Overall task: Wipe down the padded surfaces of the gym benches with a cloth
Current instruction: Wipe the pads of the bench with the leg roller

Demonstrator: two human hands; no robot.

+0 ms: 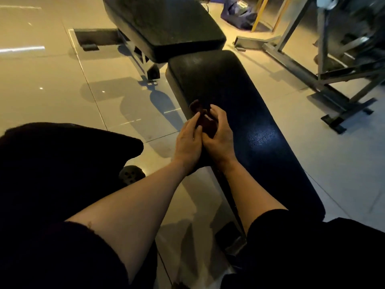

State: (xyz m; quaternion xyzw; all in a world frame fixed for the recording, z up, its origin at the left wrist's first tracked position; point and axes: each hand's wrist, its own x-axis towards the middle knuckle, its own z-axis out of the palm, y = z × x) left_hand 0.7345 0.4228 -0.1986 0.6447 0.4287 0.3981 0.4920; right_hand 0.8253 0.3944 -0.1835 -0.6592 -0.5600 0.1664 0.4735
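Looking down from my head camera, I note a long bench (260, 130) running away from me, a second bench (166, 28) beyond it, and a grey frame (312, 65) at right. I judge the step in hand as readying the cloth, not yet wiping; next it must be spread flat on the pad. My left hand (187, 140) and right hand (218, 136) meet over the long bench's left edge, fingers of both curled and pinching the small dark cloth (205, 120) bunched between them, just above the padding.
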